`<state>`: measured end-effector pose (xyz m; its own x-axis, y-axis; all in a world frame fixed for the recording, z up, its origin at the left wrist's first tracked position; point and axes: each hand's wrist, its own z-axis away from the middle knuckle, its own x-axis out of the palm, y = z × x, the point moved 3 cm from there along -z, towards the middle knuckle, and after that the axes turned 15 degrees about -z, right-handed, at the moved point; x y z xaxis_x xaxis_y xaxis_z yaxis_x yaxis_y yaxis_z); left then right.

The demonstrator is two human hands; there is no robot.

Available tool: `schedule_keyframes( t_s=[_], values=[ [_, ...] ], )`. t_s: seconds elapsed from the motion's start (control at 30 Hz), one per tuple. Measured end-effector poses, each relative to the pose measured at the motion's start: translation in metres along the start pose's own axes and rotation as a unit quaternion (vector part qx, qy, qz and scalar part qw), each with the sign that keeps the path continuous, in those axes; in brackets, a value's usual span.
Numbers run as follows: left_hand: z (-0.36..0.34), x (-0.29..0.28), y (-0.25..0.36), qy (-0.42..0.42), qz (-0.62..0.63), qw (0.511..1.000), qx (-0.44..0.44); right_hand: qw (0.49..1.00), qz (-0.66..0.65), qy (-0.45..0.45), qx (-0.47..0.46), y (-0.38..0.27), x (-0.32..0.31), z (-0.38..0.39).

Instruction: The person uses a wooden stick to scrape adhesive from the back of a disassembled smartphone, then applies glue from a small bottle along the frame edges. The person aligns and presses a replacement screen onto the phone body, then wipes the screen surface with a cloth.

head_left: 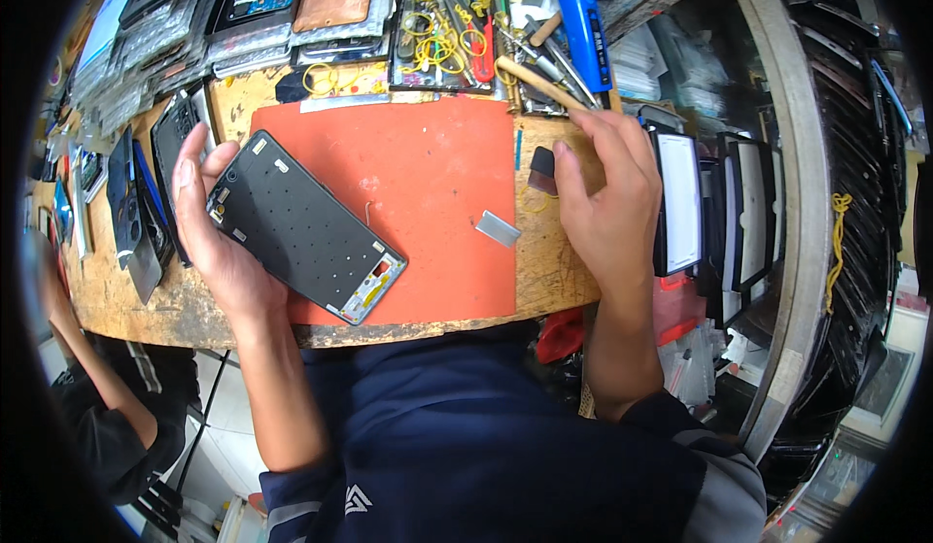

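Observation:
My left hand (219, 237) holds a black phone frame (292, 218) along its left side, tilted over a red mat (442, 164); small pale metal parts show at its ends. My right hand (612, 198) is at the mat's right, fingers curved and apart, its index fingertip at the end of a wooden-handled tool (530, 79); whether they touch I cannot tell. Beside that thumb is a small dark block (542, 169). A small grey metal plate (498, 228) lies on the mat.
Stacks of wrapped phone parts (146, 18), a tool tray (437, 38) and a blue cylindrical tool (583, 28) line the back of the wooden bench (544, 271). Cases (680, 203) and a pale wooden post (792, 154) stand right. Another person's arm (102, 368) is at far left.

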<state>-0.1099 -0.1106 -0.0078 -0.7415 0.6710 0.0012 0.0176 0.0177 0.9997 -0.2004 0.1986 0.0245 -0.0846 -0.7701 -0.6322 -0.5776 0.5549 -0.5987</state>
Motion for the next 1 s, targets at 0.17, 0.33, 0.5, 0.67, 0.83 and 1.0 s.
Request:
schedule_keyframes(
  t_s=[0.17,0.33,0.5,0.67,0.83,1.0],
  values=[
    [-0.006,-0.006,-0.001,0.045,-0.104,0.993,0.041,0.996,0.045,-0.074,-0.022,0.016,0.012,-0.027],
    [0.010,-0.013,0.002,-0.048,-0.151,0.985,0.072,0.997,0.056,-0.041,-0.020,0.004,0.013,-0.035],
    [0.035,-0.032,0.026,-0.040,-0.288,0.949,0.119,0.855,-0.500,-0.062,0.124,-0.037,0.009,0.005],
    [0.081,-0.032,0.029,-0.301,-0.227,0.919,0.115,0.706,-0.672,-0.155,0.165,-0.079,0.055,0.047],
    [0.075,-0.053,0.019,-0.240,-0.273,0.915,0.174,0.672,-0.685,-0.187,0.212,-0.087,0.080,0.051],
    [0.073,-0.065,0.017,-0.195,-0.400,0.865,0.233,0.768,-0.562,-0.238,0.194,-0.079,0.085,0.044]
  ],
)
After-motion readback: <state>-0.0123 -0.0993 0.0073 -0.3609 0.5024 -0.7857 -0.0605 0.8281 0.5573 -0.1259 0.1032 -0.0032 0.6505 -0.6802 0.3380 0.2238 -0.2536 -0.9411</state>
